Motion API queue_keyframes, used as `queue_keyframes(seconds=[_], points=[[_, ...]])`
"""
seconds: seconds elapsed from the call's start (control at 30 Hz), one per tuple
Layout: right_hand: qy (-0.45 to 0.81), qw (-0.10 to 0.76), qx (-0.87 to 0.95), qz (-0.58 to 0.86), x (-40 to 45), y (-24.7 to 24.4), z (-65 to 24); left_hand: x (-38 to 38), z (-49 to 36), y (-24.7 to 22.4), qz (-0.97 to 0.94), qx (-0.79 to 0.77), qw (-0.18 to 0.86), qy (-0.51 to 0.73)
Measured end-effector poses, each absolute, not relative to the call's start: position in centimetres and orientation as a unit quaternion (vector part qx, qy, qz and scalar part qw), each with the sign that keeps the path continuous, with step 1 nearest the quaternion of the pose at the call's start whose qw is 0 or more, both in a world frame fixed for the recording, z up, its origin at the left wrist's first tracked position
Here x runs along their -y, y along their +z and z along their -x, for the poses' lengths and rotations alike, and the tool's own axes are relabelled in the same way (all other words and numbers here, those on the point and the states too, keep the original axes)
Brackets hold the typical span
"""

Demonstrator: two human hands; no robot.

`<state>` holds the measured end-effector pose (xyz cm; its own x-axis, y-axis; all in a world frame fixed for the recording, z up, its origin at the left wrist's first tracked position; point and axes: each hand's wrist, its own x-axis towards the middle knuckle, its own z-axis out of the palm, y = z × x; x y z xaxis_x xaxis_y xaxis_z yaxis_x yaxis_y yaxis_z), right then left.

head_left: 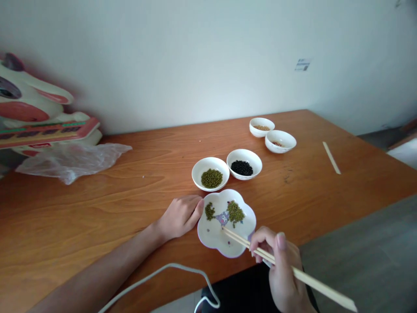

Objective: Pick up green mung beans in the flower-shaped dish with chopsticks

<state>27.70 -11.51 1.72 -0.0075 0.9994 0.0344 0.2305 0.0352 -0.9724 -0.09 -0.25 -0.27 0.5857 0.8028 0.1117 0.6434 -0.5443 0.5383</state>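
Note:
A flower-shaped white plate with a purple rim and a cartoon print sits near the table's front edge. On it lie a larger heap of green mung beans at the right and a smaller one at the left. My left hand rests on the table, closed at the plate's left rim; its fingertips are partly hidden. My right hand is closed round a pair of wooden chopsticks. Their tips come together over the printed figure in the plate; I cannot tell whether a bean is between them.
Behind the plate stand a bowl of mung beans and a bowl of black beans. Two more white bowls are farther back. A paper strip lies right; a plastic bag and toy keyboard left. A white cable crosses in front.

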Motion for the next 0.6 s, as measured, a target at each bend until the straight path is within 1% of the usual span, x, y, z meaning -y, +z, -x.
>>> queue_keyframes(seconds=[0.33,0.47,0.6], points=[[0.409,0.46,0.606,0.504,10.94,1.55,-27.23,0.15,0.2,-0.72,-0.865,-0.426,0.189,0.188],[0.415,0.464,0.617,0.481,10.91,1.32,-27.61,0.13,-0.1,-0.77,-0.867,-0.433,0.156,0.191],[0.441,0.469,0.62,0.449,10.62,1.63,-28.12,0.38,-0.31,-0.74,-0.848,-0.472,0.114,0.214]])
